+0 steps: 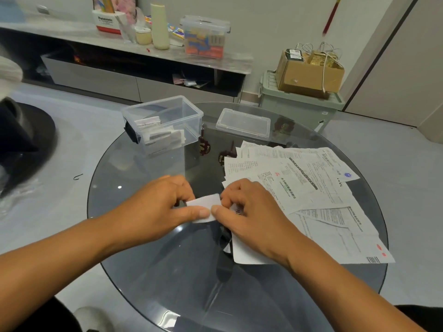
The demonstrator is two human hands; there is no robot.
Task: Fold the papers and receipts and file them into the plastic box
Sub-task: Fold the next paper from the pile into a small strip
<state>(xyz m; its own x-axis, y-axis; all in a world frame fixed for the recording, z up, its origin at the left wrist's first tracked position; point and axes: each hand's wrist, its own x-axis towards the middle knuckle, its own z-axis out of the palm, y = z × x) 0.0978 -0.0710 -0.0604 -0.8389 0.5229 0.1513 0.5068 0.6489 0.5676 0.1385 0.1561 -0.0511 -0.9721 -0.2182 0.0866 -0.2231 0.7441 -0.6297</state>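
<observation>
Now | L hand (165, 202) + R hand (244, 209) both pinch folded receipt (203, 208) btwn them | above glass table (167, 259)

White receipt (203, 207) partly folded; clear box (163, 123) open, apparently holding folded slips.

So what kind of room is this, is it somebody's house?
Probably a living room at home: a round glass table holds spread papers, a long low cabinet along the wall carries household bits, and a cardboard box sits on a storage bin.
</observation>
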